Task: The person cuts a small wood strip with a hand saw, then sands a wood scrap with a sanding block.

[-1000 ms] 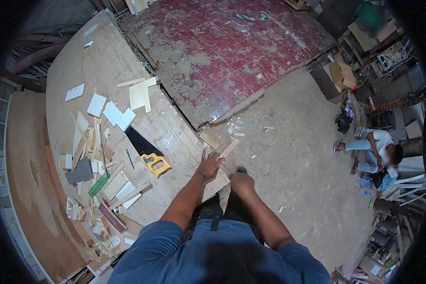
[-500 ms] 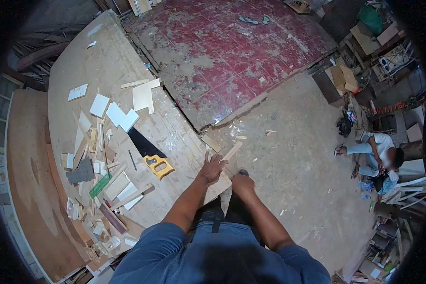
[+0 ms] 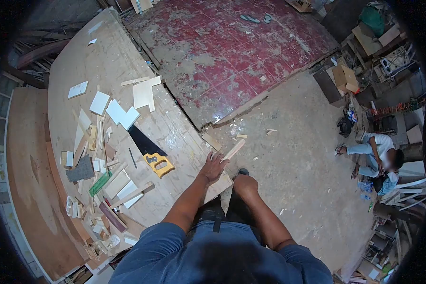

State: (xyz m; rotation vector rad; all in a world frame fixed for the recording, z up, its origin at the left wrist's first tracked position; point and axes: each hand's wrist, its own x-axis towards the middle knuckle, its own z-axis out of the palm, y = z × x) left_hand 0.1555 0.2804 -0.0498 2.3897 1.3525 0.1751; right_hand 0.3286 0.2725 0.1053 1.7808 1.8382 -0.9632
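Slightly outward from the bench corner, the right hand (image 3: 245,186) has shifted, and the pale wooden strip (image 3: 234,149) pokes out a touch farther past the left hand (image 3: 214,168). That left hand lies palm down with fingers spread, pressing by the bench edge, the strip jutting beyond it over the concrete floor (image 3: 288,165). Its mate is closed in a fist; what it grips, if anything, I can't tell from here. A short flat board (image 3: 211,142) sits near the left fingers. Over on the workbench (image 3: 175,189), a yellow-handled saw (image 3: 159,165) lies with its blade against white blocks (image 3: 123,115), near a dark pencil (image 3: 133,158) and heaped offcuts (image 3: 99,222). Off to the right, well apart, a person (image 3: 381,154) sits low, near clutter and a cardboard box (image 3: 345,78).
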